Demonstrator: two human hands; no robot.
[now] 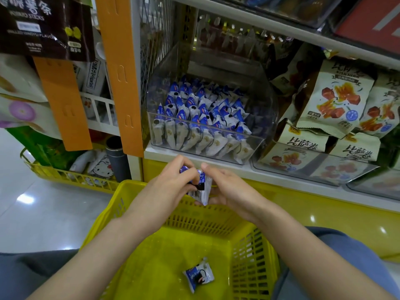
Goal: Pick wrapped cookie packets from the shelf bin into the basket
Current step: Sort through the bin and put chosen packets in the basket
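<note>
Fingers (188, 169) of left hand (171, 182) and right hand (225, 187) both pinched on blue-white cookie packets (200, 187) above the yellow basket (194, 217), one packet (198, 274) lying inside, clear shelf bin (255, 146) just beyond holding many more.

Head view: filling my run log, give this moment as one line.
both hands: left hand, right hand | hold: cookie packets above basket | basket floor: one packet | shelf bin: stocked
</note>
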